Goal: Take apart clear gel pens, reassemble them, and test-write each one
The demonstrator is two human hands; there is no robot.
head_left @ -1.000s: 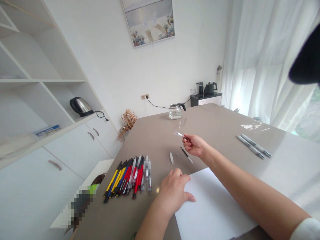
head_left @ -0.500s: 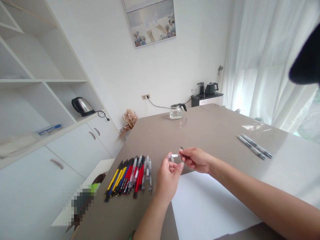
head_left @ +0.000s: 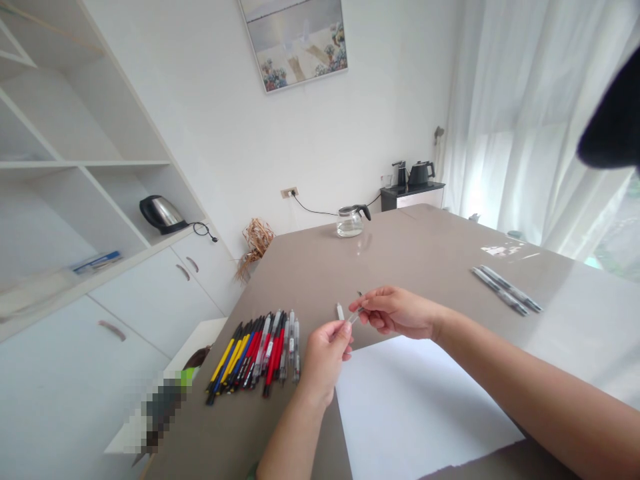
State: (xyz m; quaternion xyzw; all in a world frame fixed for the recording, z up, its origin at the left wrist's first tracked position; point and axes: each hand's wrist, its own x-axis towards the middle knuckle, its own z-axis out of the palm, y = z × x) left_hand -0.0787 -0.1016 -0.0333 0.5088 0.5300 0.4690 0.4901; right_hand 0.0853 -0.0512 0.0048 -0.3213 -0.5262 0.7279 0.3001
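Observation:
My left hand (head_left: 326, 353) is closed, with a white-and-clear pen piece (head_left: 340, 311) standing up out of its fingers. A slim transparent pen part (head_left: 354, 317) slants from the left thumb to the fingertips of my right hand (head_left: 397, 312). The right hand is closed in a pinch, and a small dark tip shows above its fingers. How the pen pieces join is hidden by the fingers. Below both hands lies a white sheet of paper (head_left: 410, 407). Left of them is a row of pens (head_left: 253, 353) in yellow, blue, red, black and clear.
Clear pens (head_left: 505, 291) lie on the right of the brown table (head_left: 415, 253), near some small white scraps (head_left: 501, 249). A glass pot (head_left: 350, 223) of clear liquid stands at the back. Shelves with a steel kettle (head_left: 163, 215) line the left wall.
The left hand has turned and closed its fingers, with its thumb now on the clear part. The piece that lay level between the hands now slants. The right hand has hardly moved.

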